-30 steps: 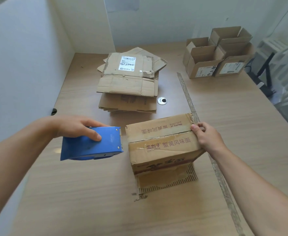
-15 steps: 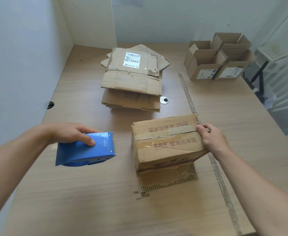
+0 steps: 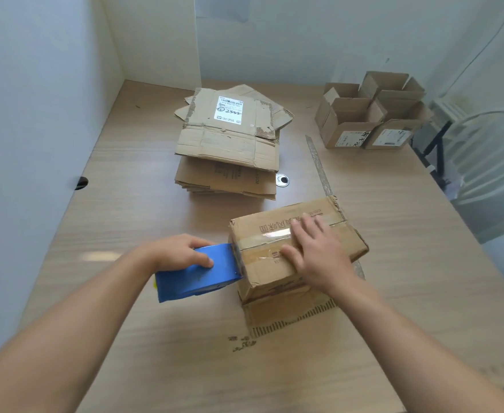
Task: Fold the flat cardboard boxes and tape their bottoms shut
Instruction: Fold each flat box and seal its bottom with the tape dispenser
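A folded brown cardboard box [image 3: 346,236] with printed characters stands bottom-up on the wooden table [image 3: 393,293], its lower flaps spread under it. Clear tape runs along its top seam. My left hand [image 3: 179,251] grips a blue tape dispenser [image 3: 197,272] whose front end touches the box's left edge at the seam. My right hand [image 3: 316,251] lies flat with straight fingers on top of the box, pressing over the seam.
A stack of flat cardboard boxes [image 3: 229,144] lies behind the box in the middle of the table. Several folded open boxes [image 3: 370,114] stand at the back right. A round grommet [image 3: 282,180] and a tape strip [image 3: 319,165] mark the tabletop. A wall runs along the left.
My left hand brought the dispenser right until it met the box's left edge. My right hand left the box's right corner and came to lie flat on its top.
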A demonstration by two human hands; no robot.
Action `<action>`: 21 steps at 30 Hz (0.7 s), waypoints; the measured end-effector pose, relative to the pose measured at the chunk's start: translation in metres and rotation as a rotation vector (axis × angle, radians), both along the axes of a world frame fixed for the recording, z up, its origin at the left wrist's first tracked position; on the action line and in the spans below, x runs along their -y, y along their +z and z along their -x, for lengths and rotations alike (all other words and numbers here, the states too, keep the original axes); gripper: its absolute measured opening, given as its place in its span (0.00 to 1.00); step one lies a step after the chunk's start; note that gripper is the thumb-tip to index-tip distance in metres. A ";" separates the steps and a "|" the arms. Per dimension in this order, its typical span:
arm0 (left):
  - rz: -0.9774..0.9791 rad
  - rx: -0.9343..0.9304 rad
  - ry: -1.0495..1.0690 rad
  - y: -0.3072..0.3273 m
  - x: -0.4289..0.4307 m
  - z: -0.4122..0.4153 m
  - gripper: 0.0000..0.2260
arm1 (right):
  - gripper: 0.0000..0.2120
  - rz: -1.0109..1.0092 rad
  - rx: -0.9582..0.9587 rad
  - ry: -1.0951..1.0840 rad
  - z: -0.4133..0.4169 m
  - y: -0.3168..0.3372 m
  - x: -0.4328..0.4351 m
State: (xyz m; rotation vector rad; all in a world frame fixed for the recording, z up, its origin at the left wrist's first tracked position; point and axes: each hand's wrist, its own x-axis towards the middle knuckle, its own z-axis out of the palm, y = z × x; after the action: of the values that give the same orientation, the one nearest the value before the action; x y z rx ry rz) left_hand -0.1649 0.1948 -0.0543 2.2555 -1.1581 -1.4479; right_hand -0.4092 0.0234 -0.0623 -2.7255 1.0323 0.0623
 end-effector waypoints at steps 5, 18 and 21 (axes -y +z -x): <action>0.056 0.049 0.029 -0.005 -0.005 0.009 0.10 | 0.51 0.008 -0.176 0.127 -0.014 -0.002 -0.037; -0.021 0.575 0.004 -0.010 0.013 0.051 0.11 | 0.38 0.001 -0.237 0.170 -0.030 -0.002 -0.049; -0.024 0.591 0.068 -0.034 0.003 0.064 0.13 | 0.38 -0.028 -0.217 0.128 -0.033 -0.002 -0.053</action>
State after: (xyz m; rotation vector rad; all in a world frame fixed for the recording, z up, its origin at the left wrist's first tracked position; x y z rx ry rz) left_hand -0.2293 0.1922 -0.0878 2.8047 -1.1869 -0.7821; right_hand -0.3759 0.0763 -0.0639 -2.8024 0.8991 0.3992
